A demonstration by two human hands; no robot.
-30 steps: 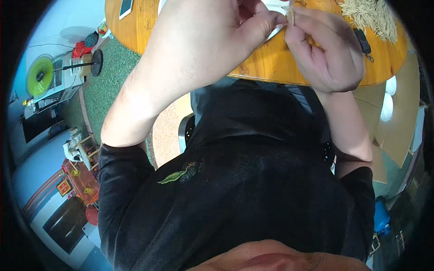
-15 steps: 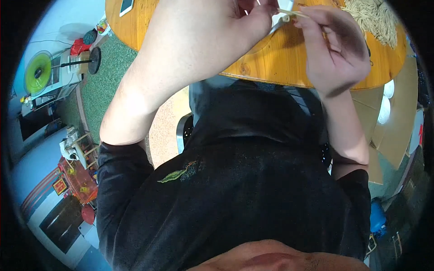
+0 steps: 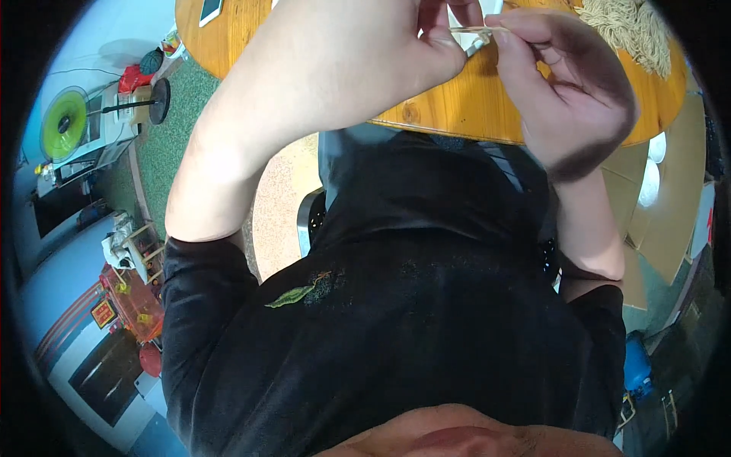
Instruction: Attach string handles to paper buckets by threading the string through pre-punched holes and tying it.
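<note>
Pale strand (image 3: 470, 30), approx. 1 o'clock in view, runs betw. both hands above the wooden bench (image 3: 472, 103). R. hand (image 3: 575, 87), at strand's 3 o'clock: fingers pinching it, thumb vs. index. L. hand (image 3: 400, 57), at 9 o'clock: fingers partly hidden; grip cannot be told. On bench: pale cord bundle (image 3: 638, 38), 2 o'clock; phone (image 3: 211, 9), 11 o'clock.

A pale strand (image 3: 470, 30) runs between left grip (image 3: 388, 57) and right grip (image 3: 575, 99).
</note>
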